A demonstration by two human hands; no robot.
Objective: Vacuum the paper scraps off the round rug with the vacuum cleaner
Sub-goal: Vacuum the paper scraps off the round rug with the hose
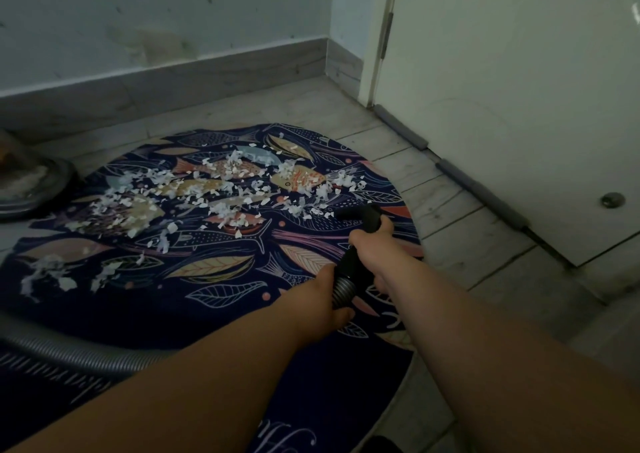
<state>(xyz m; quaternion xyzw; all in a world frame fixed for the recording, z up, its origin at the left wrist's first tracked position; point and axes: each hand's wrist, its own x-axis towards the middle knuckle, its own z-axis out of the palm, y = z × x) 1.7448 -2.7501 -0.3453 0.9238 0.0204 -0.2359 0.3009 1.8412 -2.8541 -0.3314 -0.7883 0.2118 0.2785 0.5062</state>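
A round dark-blue rug [207, 296] with fish and leaf patterns lies on the tiled floor. White paper scraps [221, 192] cover its far half, with a smaller patch of scraps [52, 276] at the left. My right hand [372, 244] grips the black vacuum nozzle [360, 215], whose mouth sits on the rug at the right edge of the scraps. My left hand [323, 296] holds the ribbed grey hose [341, 288] just behind the black handle.
The grey hose [69, 352] loops across the rug's near left. A round dark object [31, 189] sits at the rug's left edge. A white door [519, 106] with grey draught strips stands at the right; a wall with skirting runs behind.
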